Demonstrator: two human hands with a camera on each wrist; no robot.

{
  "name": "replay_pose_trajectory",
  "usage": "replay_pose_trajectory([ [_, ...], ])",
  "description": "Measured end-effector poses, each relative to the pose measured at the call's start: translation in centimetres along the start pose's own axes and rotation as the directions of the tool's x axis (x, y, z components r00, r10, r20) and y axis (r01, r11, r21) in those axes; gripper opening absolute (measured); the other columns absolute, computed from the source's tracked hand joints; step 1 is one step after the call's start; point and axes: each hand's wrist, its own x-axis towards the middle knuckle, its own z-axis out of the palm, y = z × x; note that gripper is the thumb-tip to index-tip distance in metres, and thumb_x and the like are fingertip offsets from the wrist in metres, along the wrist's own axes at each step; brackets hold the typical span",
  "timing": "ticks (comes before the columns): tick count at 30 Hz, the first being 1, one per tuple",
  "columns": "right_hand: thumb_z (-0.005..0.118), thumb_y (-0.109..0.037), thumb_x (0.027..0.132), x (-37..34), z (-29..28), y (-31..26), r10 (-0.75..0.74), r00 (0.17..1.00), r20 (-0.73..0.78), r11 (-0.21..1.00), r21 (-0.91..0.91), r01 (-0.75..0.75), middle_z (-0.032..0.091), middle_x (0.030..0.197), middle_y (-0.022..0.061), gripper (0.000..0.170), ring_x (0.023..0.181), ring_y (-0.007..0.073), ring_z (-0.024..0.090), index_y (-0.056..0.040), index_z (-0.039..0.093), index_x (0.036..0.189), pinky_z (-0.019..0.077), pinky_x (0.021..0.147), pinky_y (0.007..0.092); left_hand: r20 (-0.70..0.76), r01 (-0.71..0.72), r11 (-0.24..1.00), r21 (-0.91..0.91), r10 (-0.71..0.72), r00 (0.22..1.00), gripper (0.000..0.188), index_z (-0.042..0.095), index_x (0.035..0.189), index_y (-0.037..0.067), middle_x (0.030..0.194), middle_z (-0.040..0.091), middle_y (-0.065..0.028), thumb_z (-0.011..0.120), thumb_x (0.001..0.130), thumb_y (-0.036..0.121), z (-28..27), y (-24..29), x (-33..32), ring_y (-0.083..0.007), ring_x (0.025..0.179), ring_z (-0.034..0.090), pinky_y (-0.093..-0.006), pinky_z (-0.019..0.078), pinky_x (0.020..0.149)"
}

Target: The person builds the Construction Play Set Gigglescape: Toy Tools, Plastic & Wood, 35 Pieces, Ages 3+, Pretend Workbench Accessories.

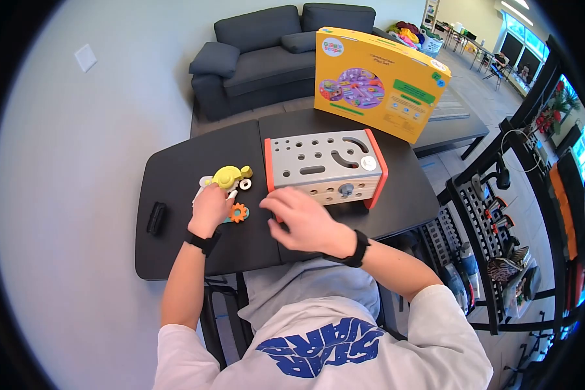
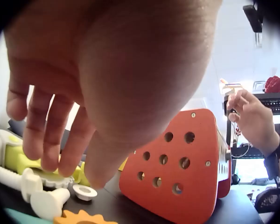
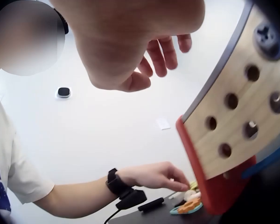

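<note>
My left hand (image 1: 212, 209) reaches down over loose toy pieces at the table's left, fingers extended and slightly spread in the left wrist view. Its fingertips overlap a yellow-green piece (image 2: 23, 158) there. Close by lie white plastic bolts (image 2: 49, 201), a white ring (image 1: 245, 184), an orange gear (image 1: 239, 212) and a teal piece (image 2: 25, 217). My right hand (image 1: 302, 218), blurred, hovers in front of the toy workbench (image 1: 296, 170) with loosely bent fingers and nothing in them. The workbench has a grey holed top, red sides and a grey screw (image 1: 346, 190) in its wooden front.
A large yellow box (image 1: 383, 78) stands behind the workbench. A small black object (image 1: 156, 218) lies near the left edge of the black table (image 1: 175, 169). A dark sofa (image 1: 266, 62) is beyond, and a black rack (image 1: 481, 221) stands at the right.
</note>
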Motion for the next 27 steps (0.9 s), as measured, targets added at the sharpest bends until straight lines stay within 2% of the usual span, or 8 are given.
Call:
replay_pose_trajectory([
  [2, 0.070, -0.011, 0.083, -0.6, 3.0, -0.1, 0.054, 0.984, 0.170, 0.990, 0.120, -0.075, 0.060, 0.106, 0.0137, 0.036, 0.096, 0.0320, 0.063, -0.0019, 0.060, 0.117, 0.0544, 0.080, 0.0413, -0.034, 0.013, 0.997, 0.070, -0.010, 0.999, 0.027, 0.076, 0.090, -0.002, 0.096, 0.069, -0.0183, 0.077, 0.083, 0.024, 0.7, -0.1, 0.5, -0.0347, 0.092, 0.070, -0.0428, 0.0570, 0.082],
  [3, 0.069, -0.015, 0.084, -0.9, 4.4, -0.1, 0.057, 0.973, 0.222, 0.990, 0.114, -0.084, 0.060, 0.107, 0.0137, 0.039, 0.096, 0.0315, 0.062, -0.0009, 0.059, 0.118, 0.0550, 0.080, 0.0413, -0.102, -0.013, 0.996, 0.084, 0.022, 0.994, 0.021, 0.077, 0.083, 0.001, 0.094, 0.069, -0.0181, 0.074, 0.081, 0.021, 1.3, -0.4, 0.5, -0.0353, 0.087, 0.070, -0.0451, 0.0576, 0.078],
  [5, 0.070, -0.022, 0.086, -1.3, 6.5, -0.4, 0.097, 0.932, 0.349, 0.985, 0.103, -0.141, 0.058, 0.112, 0.0155, 0.047, 0.099, 0.0319, 0.060, 0.0022, 0.056, 0.124, 0.0554, 0.084, 0.0414, -0.090, -0.017, 0.995, 0.099, 0.026, 0.996, 0.020, 0.077, 0.082, 0.001, 0.092, 0.069, -0.0181, 0.074, 0.080, 0.020, 1.6, -0.6, 0.7, -0.0352, 0.087, 0.070, -0.0453, 0.0577, 0.078],
  [8, 0.070, -0.026, 0.088, -1.7, 8.9, -0.5, 0.143, 0.920, 0.365, 0.986, 0.033, -0.166, 0.056, 0.115, 0.0186, 0.052, 0.103, 0.0338, 0.058, 0.0053, 0.055, 0.127, 0.0548, 0.088, 0.0418, -0.047, -0.019, 0.995, 0.103, 0.024, 0.999, 0.018, 0.076, 0.079, 0.001, 0.090, 0.069, -0.0182, 0.074, 0.076, 0.018, 1.9, -1.0, 0.9, -0.0349, 0.086, 0.070, -0.0453, 0.0578, 0.077],
  [9, 0.073, -0.032, 0.089, -1.8, 9.6, -0.3, 0.185, 0.887, 0.424, 0.981, -0.020, -0.195, 0.053, 0.113, 0.0205, 0.058, 0.107, 0.0349, 0.056, 0.0083, 0.053, 0.125, 0.0536, 0.090, 0.0417, -0.056, -0.028, 0.994, 0.109, 0.034, 0.998, 0.018, 0.076, 0.079, 0.001, 0.088, 0.070, -0.0180, 0.075, 0.075, 0.018, 2.2, -1.2, 1.0, -0.0350, 0.084, 0.071, -0.0450, 0.0579, 0.076],
  [16, 0.077, -0.041, 0.086, -0.7, 12.3, 0.0, 0.351, 0.823, 0.447, 0.937, -0.162, -0.311, 0.052, 0.109, 0.0228, 0.070, 0.106, 0.0343, 0.056, 0.0147, 0.052, 0.120, 0.0561, 0.086, 0.0401, -0.009, -0.022, 0.998, 0.066, 0.023, 1.000, 0.018, 0.075, 0.072, 0.001, 0.077, 0.071, -0.0185, 0.079, 0.070, 0.019, 2.2, -1.0, 1.5, -0.0364, 0.074, 0.070, -0.0450, 0.0574, 0.070],
  [23, 0.077, -0.033, 0.087, -0.4, 14.9, 1.1, 0.433, 0.816, 0.382, 0.901, -0.182, -0.393, 0.052, 0.107, 0.0205, 0.052, 0.104, 0.0333, 0.058, 0.0102, 0.059, 0.108, 0.0581, 0.083, 0.0392, -0.030, -0.079, 0.994, 0.082, 0.081, 0.996, 0.018, 0.074, 0.071, 0.001, 0.082, 0.069, -0.0190, 0.078, 0.067, 0.018, 3.0, -1.2, 1.6, -0.0361, 0.078, 0.070, -0.0451, 0.0569, 0.073],
  [27, 0.077, -0.028, 0.087, -0.7, 15.7, 1.7, 0.439, 0.824, 0.357, 0.898, -0.192, -0.396, 0.054, 0.106, 0.0197, 0.043, 0.103, 0.0337, 0.060, 0.0072, 0.059, 0.103, 0.0585, 0.082, 0.0394, -0.156, -0.126, 0.992, 0.014, 0.127, 0.980, 0.019, 0.074, 0.078, 0.001, 0.083, 0.069, -0.0174, 0.077, 0.068, 0.018, 1.6, -0.4, 0.7, -0.0361, 0.079, 0.069, -0.0448, 0.0567, 0.073],
])
